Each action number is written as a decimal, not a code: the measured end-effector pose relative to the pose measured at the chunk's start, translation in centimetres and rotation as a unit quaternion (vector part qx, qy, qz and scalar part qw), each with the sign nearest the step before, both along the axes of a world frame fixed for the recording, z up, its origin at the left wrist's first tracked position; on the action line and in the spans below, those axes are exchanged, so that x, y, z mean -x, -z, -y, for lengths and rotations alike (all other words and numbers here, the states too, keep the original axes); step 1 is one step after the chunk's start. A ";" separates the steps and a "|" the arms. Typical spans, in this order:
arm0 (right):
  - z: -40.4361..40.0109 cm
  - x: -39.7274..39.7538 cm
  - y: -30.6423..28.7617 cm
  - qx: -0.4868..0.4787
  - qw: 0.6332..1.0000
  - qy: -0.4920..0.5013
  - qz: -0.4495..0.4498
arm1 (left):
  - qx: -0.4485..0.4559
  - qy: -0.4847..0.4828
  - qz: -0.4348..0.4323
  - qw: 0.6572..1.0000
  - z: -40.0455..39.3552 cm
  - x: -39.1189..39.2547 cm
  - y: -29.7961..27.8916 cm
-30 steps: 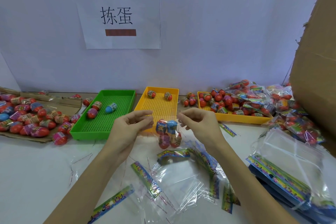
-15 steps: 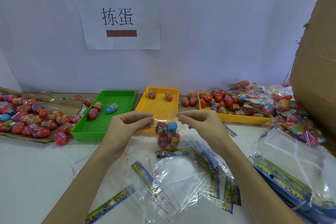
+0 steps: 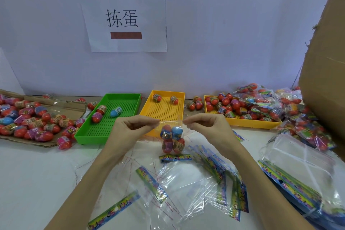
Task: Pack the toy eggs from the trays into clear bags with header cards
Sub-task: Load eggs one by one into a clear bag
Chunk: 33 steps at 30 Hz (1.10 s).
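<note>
Held item: one clear bag, hanging upside down above the desk in front of the middle yellow tray. Its open top edge is pinched between both hands. Left hand: fingers curled, thumb and forefinger gripping the bag's left corner. Right hand: fingers curled, pinching the right corner.

Contents: four toy eggs, two over two, one with a blue top. The header card lies at the bag's lower end, just above the desk.

Left of the middle yellow tray: green tray with three eggs; further left, loose eggs on flattened cardboard.

Right of it: a second yellow tray heaped with eggs, then a pile of packed bags and a cardboard box.

In front of it: empty bags with cards scattered on the desk.

Behind it: paper sign on the wall.
</note>
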State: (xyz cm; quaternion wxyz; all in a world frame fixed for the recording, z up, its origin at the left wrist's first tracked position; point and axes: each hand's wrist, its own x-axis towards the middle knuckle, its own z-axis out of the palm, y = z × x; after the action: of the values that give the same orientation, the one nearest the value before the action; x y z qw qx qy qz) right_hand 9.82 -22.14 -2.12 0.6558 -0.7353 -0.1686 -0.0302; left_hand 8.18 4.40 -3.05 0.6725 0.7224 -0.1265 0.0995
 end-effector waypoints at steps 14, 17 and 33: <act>0.3 -0.2 -0.3 0.130 0.989 -0.003 0.070 | -0.055 0.007 0.024 0.998 -0.5 -0.1 0.1; 0.3 -0.3 -0.4 0.130 0.988 -0.001 0.079 | -0.009 -0.004 0.009 1.000 -0.1 0.1 0.1; -1.3 0.0 0.3 0.024 1.000 0.001 0.004 | 0.044 -0.024 -0.023 0.999 0.6 0.0 0.0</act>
State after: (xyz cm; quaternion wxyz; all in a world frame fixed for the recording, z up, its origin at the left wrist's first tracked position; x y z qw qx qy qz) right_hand 9.78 -20.83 -2.39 0.6372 -0.7509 -0.1710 -0.0299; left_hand 8.16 3.84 -3.03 0.7033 0.6974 -0.0893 0.1049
